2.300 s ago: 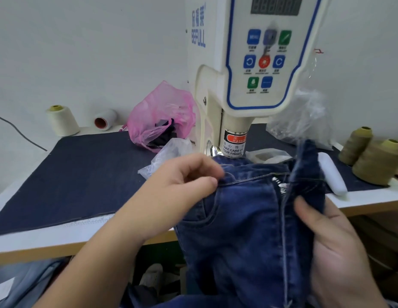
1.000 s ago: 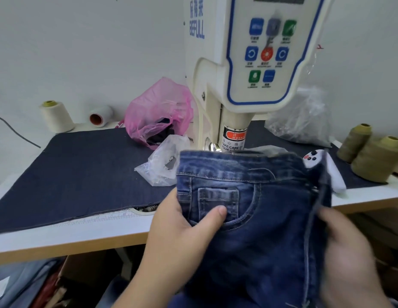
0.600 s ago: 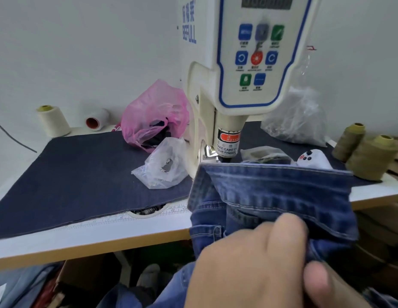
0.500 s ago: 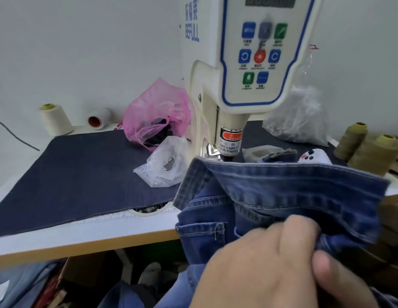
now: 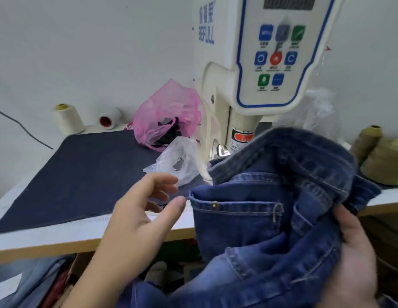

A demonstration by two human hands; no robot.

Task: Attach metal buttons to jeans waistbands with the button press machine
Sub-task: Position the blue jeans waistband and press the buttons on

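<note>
Right hand (image 5: 351, 258) at lower right of the frame grips a bunched fold of the jeans (image 5: 267, 230), thumb on top of the cloth, fingers hidden under it. Left hand (image 5: 142, 218) at lower centre is free, fingers loosely spread and relaxed, holding nothing, thumb tip just beside the left end of the waistband (image 5: 233, 202) but not clearly touching. Jeans held up in the centre-right of the frame, in front of the table edge, waistband folded over and twisted; a small brass-coloured metal dot (image 5: 214, 204) shows near the waistband's left end, too small to tell what it is. Button press machine (image 5: 244, 90) stands upper centre, cream body with blue-outlined control panel (image 5: 278, 56), red warning label (image 5: 243, 137) on its lower column right behind the jeans. Dark denim mat (image 5: 82, 174) covers the white table (image 5: 82, 232) at left. Pink plastic bag (image 5: 169, 114) and clear plastic bag (image 5: 180, 161) sit left of the machine. Cream thread cone (image 5: 67, 118) and a white spool (image 5: 110, 117) at upper left by the wall; two olive thread cones (image 5: 380, 156) at the right edge. Another clear bag (image 5: 313, 112) behind the machine, right side.
</note>
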